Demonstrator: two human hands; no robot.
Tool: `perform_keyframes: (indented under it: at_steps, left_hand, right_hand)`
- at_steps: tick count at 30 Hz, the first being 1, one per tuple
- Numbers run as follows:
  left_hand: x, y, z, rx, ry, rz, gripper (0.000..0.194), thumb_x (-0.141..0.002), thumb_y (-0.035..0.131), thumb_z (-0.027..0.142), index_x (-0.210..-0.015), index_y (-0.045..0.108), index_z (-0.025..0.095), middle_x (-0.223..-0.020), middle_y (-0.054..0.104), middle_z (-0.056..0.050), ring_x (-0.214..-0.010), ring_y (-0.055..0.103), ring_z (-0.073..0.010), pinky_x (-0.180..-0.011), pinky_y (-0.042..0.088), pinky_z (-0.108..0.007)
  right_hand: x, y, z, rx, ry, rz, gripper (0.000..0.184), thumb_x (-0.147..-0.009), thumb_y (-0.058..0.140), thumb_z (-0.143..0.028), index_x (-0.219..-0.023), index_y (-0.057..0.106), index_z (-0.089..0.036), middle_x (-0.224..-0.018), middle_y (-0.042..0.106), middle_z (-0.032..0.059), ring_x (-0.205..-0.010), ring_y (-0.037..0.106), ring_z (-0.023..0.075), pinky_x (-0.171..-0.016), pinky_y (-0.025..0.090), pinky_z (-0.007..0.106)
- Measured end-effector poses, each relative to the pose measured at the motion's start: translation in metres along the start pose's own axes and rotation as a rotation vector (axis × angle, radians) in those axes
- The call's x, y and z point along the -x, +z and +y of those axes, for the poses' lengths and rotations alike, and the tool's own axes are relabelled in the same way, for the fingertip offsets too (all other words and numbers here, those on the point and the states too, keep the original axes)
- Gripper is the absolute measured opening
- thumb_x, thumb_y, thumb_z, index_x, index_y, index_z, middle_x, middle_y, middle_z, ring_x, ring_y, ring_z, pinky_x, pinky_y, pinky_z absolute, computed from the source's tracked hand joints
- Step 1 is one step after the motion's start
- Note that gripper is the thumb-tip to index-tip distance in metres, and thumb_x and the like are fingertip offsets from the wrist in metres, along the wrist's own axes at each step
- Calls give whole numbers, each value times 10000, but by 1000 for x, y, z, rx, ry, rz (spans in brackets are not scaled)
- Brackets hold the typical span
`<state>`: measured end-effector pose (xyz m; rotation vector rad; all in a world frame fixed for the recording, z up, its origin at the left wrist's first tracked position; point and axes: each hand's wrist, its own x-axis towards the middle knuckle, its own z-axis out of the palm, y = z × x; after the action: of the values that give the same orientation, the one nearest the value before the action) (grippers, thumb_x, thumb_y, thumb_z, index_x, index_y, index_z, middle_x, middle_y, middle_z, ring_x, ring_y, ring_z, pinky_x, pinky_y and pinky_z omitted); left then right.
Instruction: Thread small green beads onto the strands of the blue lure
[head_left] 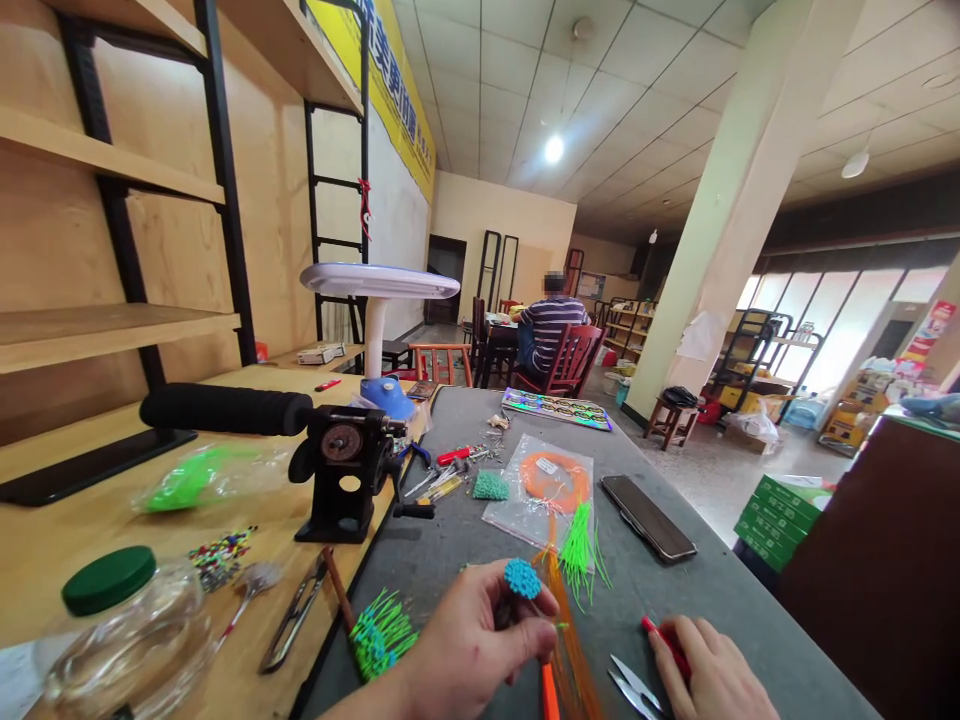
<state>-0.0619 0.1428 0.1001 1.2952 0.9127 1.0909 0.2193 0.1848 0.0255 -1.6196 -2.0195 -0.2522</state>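
Note:
My left hand is closed in a pinch around a bundle topped by a round cluster of small blue beads. A bright green tip pokes out by the thumb. Over at the right, my right hand curls low over the table around red-handled scissors, their silver blades pointing left. Orange-brown strands run down between the hands, beside an orange strip. Green strands lie just above. Left of my left wrist sits a bundle of green strands with blue-green ends.
A black cranked reel machine stands left, near a green-lidded jar and a box cutter. Ahead lie a plastic bag with an orange coil, turquoise beads and a phone. Farther off, a person sits at another table.

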Motion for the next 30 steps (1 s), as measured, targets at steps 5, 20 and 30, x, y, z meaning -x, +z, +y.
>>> perform_keyframes:
  at_steps: [5, 20, 30]
  left_hand:
    - [-1, 0, -2, 4, 18, -11, 320, -674, 715, 361, -856, 533, 171, -588, 578, 33, -487, 450, -75, -442, 348, -190]
    - [0, 2, -6, -42, 137, -86, 227, -701, 677, 240, -806, 491, 163, -628, 480, 56, -570, 409, -77, -530, 318, -205]
    - [-3, -1, -13, -86, 93, -81, 232, -691, 667, 182, -815, 472, 163, -625, 486, 57, -569, 418, -83, -528, 322, -211]
  right_hand:
    - [-1, -6, -7, -25, -47, 106, 332, -836, 487, -527, -816, 664, -247, -812, 706, 77, -774, 661, 258, -643, 511, 344]
    - [-9, -35, -125, -310, -534, 194, 301, -782, 504, -99, -1034, 600, -233, -1117, 646, 99, -1056, 584, 259, -829, 539, 398]
    - [-9, -35, -124, -220, -584, 192, 193, -856, 517, -158, -993, 621, -245, -1072, 674, 66, -1036, 579, 247, -807, 505, 384]
